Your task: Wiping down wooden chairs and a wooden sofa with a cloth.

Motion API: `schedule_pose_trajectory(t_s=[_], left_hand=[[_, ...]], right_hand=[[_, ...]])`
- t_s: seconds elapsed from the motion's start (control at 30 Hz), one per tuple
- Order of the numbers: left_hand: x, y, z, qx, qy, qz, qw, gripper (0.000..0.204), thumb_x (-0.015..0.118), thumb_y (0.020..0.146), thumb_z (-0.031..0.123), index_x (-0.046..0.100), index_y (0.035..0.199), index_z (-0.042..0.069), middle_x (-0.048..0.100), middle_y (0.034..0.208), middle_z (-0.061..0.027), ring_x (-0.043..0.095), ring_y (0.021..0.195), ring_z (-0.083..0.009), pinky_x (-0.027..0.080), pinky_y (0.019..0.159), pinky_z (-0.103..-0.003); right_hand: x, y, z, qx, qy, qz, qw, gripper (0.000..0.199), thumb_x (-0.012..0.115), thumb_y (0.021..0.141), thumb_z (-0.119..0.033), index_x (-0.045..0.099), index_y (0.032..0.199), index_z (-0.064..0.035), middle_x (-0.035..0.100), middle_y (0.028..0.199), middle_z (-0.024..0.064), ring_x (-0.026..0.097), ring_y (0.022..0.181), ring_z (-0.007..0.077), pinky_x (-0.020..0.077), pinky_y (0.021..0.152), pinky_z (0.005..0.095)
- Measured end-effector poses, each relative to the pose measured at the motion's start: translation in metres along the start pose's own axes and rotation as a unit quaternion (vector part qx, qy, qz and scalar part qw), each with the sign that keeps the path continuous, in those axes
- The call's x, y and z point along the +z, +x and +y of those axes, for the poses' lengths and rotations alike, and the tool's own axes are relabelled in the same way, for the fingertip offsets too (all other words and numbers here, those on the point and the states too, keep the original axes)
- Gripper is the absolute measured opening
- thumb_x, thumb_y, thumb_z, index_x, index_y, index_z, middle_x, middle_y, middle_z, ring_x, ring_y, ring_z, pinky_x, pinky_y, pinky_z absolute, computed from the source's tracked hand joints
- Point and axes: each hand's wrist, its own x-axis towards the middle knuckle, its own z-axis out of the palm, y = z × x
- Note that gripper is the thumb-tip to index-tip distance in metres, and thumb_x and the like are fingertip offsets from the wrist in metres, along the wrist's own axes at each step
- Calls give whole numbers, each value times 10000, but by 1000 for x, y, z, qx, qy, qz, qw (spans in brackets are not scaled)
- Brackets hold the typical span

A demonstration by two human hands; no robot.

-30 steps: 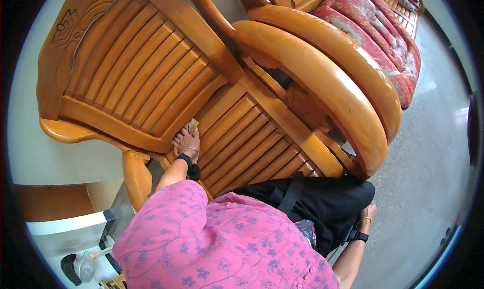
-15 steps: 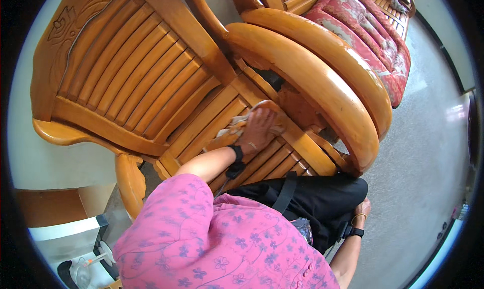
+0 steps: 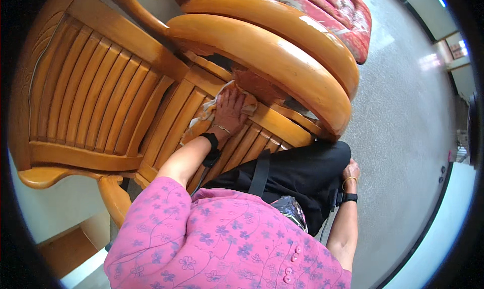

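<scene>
My left hand (image 3: 230, 112) lies flat on a crumpled white and orange cloth (image 3: 248, 105), fingers stretched out and slightly apart. It presses the cloth onto the slatted wooden seat (image 3: 190, 105) of a chair, close to the side rail below the armrest (image 3: 267, 52). The cloth sticks out past the fingertips and on both sides of the hand; the palm side is hidden. My right hand (image 3: 352, 171) rests against the outer side of my bent knee in black trousers (image 3: 302, 168). Its fingers are mostly hidden behind the knee.
The chair's slatted backrest (image 3: 91, 87) rises at the left. Close beside the armrest curves a second wooden armrest (image 3: 282, 19). A red patterned cushion (image 3: 348, 16) lies beyond it. Grey floor (image 3: 398, 117) spreads to the right. A dark strap (image 3: 260, 173) crosses my thigh.
The view has shifted, so the chair sits farther left and higher in the picture. My left hand and the cloth have slid slightly toward the armrest. My right hand stays at the knee.
</scene>
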Motion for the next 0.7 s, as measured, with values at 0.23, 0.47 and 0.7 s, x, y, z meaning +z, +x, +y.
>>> schedule_pose_trajectory(t_s=[0.23, 0.47, 0.7], left_hand=[[-1, -1, 4, 9, 16, -13, 1000, 688, 552, 864, 385, 367, 1453, 82, 306, 1518, -194, 257, 1400, -407, 163, 1138, -569], [-9, -14, 46, 263, -111, -81, 955, 663, 620, 803, 288, 424, 1389, 48, 375, 1460, -207, 315, 1365, -403, 192, 1148, -548], [-10, 5, 88, 259, -156, -51, 952, 725, 679, 745, 246, 416, 1378, 11, 353, 1455, -248, 310, 1363, -414, 238, 1145, -511]], right_hand=[[-7, -5, -10, 6, 11, -25, 1000, 317, 528, 842, -225, 691, 1093, -120, 684, 1095, 167, 636, 1056, 353, 491, 874, 433], [0, 5, 6, -1, 12, -24, 1000, 350, 566, 839, -327, 689, 1115, -149, 682, 1107, 162, 628, 1073, 363, 495, 886, 445], [-7, -5, -11, 17, 4, -26, 1000, 353, 569, 845, -353, 694, 1118, -167, 679, 1113, 164, 629, 1074, 361, 496, 889, 446]])
